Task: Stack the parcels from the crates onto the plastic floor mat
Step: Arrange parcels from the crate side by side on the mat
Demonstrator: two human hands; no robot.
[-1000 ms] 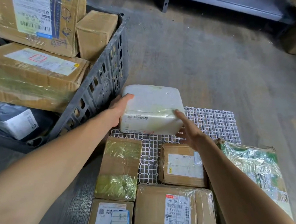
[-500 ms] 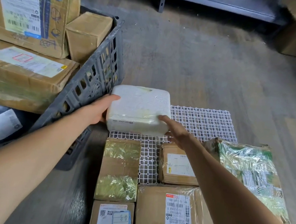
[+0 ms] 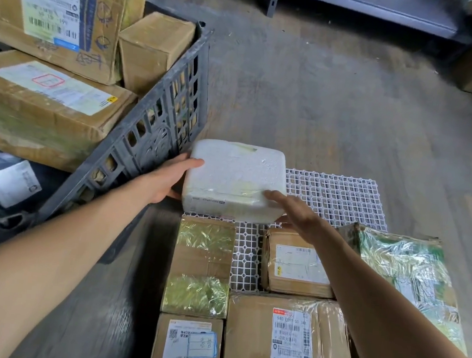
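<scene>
Foam box (image 3: 234,178) lies at the far left corner of the mat (image 3: 334,198), just beside the crate (image 3: 158,130), straight ahead of both hands and between them. Whether it rests on the mat or hangs just above, I cannot tell. It is nearly square, slightly longer left to right, along the mat's far edge, with its labelled side facing the person. The left hand (image 3: 171,177) clasps its left side, thumb on top. The right hand (image 3: 292,211) lays straight fingers on its near right corner. Neither hand is nearer.
</scene>
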